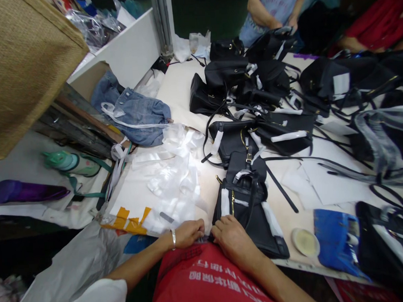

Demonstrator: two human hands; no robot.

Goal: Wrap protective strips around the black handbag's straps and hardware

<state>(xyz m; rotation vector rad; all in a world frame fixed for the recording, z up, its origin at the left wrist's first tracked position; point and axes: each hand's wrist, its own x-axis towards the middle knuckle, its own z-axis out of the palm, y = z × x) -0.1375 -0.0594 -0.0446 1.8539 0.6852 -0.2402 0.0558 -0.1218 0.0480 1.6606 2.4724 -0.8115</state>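
A black backpack (255, 220) with gold zips and white wrapping on its straps and trim lies flat at the table's front edge. My right hand (231, 235) is closed over its near left corner, fingers curled down at the edge. Just to the left, my left hand (189, 233), with a silver bracelet on the wrist, is closed in a pinch near the table edge. Whatever sits between those fingers is too small to make out. Crumpled white wrapping strips (175, 175) lie beyond my left hand.
Several black bags (245, 81) with loose straps cover the far side. A denim garment (135, 111) lies at left. A round tub (305, 242) and a blue pouch (337, 238) sit at right. Bottles (74, 163) stand on a side shelf. A co-worker (275, 7) handles bags opposite.
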